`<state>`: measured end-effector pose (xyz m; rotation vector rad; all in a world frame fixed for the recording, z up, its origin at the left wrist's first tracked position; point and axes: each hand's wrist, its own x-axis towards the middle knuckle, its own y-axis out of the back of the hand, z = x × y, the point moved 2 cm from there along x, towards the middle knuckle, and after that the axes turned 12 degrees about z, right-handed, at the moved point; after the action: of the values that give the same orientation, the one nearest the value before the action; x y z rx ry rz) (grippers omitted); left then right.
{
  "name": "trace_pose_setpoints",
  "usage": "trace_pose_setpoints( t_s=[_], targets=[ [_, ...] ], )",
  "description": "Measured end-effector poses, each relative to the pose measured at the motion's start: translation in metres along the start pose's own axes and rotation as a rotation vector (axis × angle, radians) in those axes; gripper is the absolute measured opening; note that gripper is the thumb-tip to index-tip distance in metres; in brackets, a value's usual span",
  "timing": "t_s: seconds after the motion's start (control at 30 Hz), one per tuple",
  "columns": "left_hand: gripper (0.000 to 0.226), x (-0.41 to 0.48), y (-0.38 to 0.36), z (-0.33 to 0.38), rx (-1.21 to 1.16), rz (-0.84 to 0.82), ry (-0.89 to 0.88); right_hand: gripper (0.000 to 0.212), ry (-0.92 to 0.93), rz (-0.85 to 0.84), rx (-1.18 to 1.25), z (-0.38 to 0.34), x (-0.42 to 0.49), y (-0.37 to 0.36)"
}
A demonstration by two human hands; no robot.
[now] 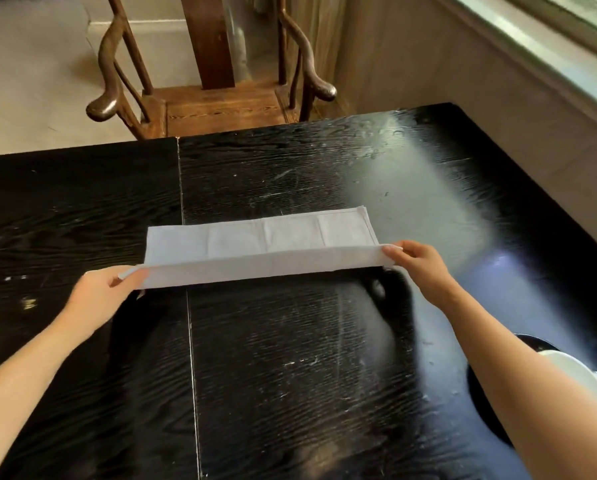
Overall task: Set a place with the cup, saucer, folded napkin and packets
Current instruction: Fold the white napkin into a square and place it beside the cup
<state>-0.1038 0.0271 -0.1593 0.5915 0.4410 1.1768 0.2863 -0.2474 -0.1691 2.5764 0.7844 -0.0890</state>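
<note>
A pale grey cloth napkin (262,247) lies as a long strip across the middle of the black table (290,358). Its near edge is lifted off the table and folded over. My left hand (106,292) pinches the near left corner of the napkin. My right hand (418,265) pinches the near right corner. At the lower right, partly hidden behind my right forearm, a white cup (574,372) sits on a dark saucer (480,403). No packets are in view.
A wooden armchair (217,98) stands at the far side of the table. A wall and a window sill (532,64) run along the right. A seam (189,306) runs front to back through the tabletop.
</note>
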Motion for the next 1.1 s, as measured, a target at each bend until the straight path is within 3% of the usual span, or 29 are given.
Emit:
trace_pose_setpoints(
  t_s=[0.17, 0.27, 0.43, 0.6, 0.73, 1.1],
  targets=[
    [0.033, 0.003, -0.021, 0.020, -0.158, 0.238, 0.098, 0.037, 0.121, 0.248, -0.111, -0.008, 0.008, -0.019],
    [0.035, 0.011, -0.035, 0.025, -0.216, 0.310, 0.177, 0.039, 0.181, 0.384, -0.240, -0.016, 0.017, -0.030],
    [0.047, 0.025, -0.049, 0.023, -0.065, 0.433, 0.154, 0.038, 0.197, 0.434, -0.492, -0.023, 0.036, -0.042],
    [0.044, 0.031, -0.059, 0.010, 0.277, 0.413, 0.138, 0.041, 0.265, 0.382, -0.809, -0.024, 0.055, -0.058],
    [0.048, 0.033, -0.065, 0.004, 0.550, 0.364, 0.099, 0.039, 0.339, 0.356, -0.929, -0.027, 0.067, -0.070],
    [0.047, 0.042, -0.072, 0.004, 0.718, 0.310, 0.090, 0.035, 0.384, 0.400, -1.028, -0.012, 0.079, -0.085]
  ],
)
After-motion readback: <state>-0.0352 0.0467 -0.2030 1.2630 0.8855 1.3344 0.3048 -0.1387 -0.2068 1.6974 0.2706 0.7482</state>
